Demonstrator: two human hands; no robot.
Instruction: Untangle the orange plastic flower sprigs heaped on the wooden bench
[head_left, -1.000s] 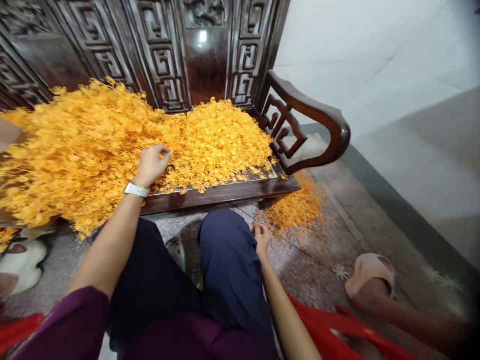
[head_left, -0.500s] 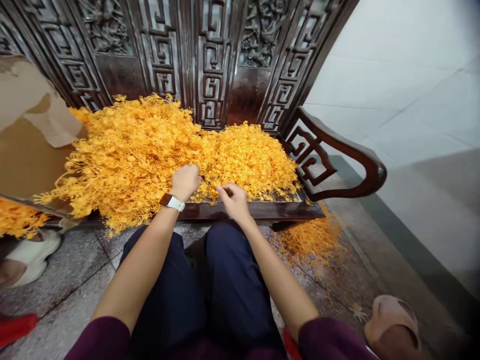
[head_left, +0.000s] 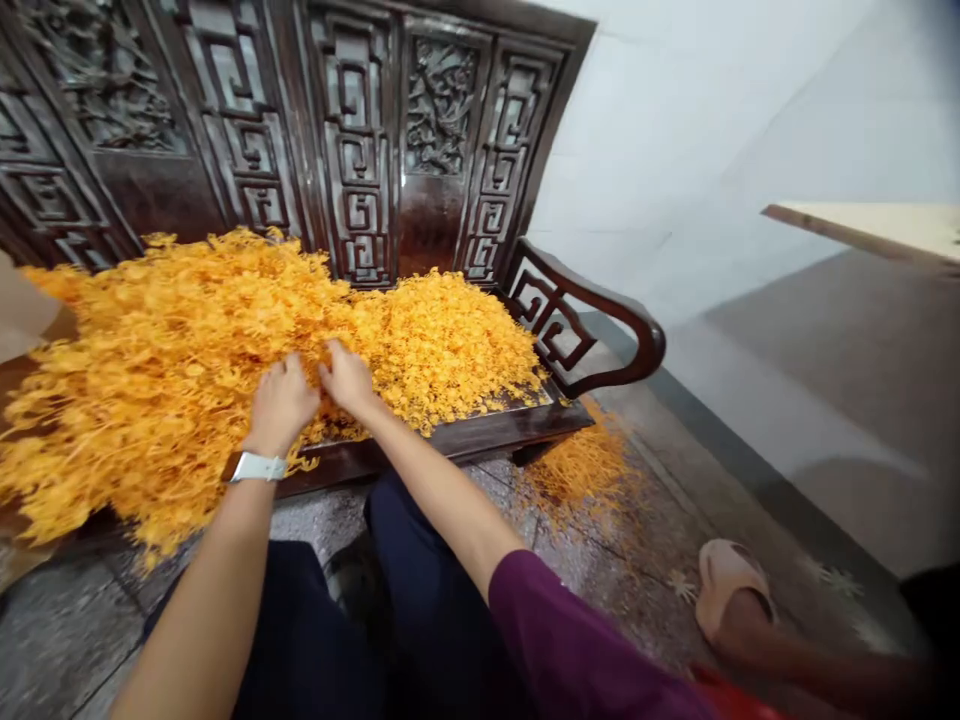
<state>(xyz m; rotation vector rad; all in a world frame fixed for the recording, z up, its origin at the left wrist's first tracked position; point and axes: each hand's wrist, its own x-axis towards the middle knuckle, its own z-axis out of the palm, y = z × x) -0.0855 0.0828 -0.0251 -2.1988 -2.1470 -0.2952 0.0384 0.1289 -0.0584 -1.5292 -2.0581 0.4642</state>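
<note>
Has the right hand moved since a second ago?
Yes: the right hand went left and forward, past the edge of the bench, to the flowers.

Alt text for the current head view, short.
A person's left hand and right hand are close together at yellow sprigs heaped on a dark carved wooden bench; whether either holds any is unclear. Orange stems lie on the floor by its right end.

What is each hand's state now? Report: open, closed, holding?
Left hand: over orange flower sprigs, grip cannot be told.
Right hand: fingers partly bent, whether holding anything cannot be told.
</note>
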